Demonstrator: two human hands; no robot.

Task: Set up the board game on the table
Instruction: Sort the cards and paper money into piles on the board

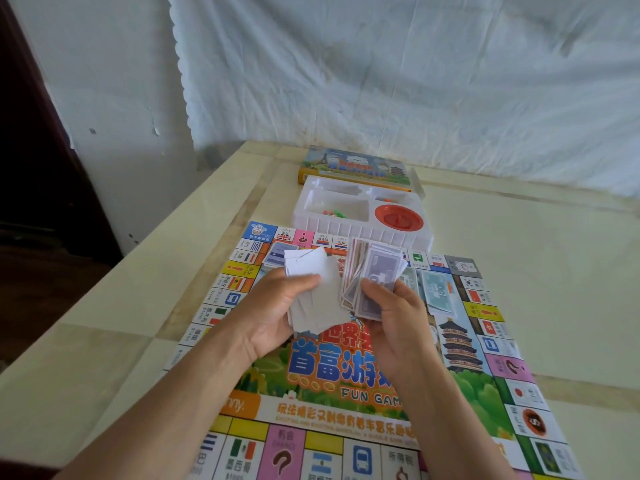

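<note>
- Game board (311, 375) lies flat on the table, right in front of the person; its near edge runs out of view at the bottom.
- Both forearms reach over the board and cover part of its middle artwork.
- Left hand (277, 306) hovers above the board's centre, with fingers and thumb curled round a loose stack of pale cards (322, 299), blank sides up.
- Right hand (391, 313), just beside it, grips a fanned bundle of play money (377, 271), thumb on top.
- A small blue-backed card pile (277, 254) and a teal banknote (438, 292) lie on the board beyond the hands.
- A white plastic tray (363, 233) sits at the board's far edge, holding a red round dish (398, 216) in its right compartment and small green and red pieces (332, 212) in its left one.
- The printed box lid (353, 166) lies just behind the tray.
- The table (519, 271) is pale cream and glossy, with darker bands.
- A creased white cloth (381, 64) hangs on the wall (104, 81) behind; a dark doorway (34, 168) is on the left.
- The board's long axis runs away from the person toward the tray, leaning slightly left; its title reads upright from the person's side.
</note>
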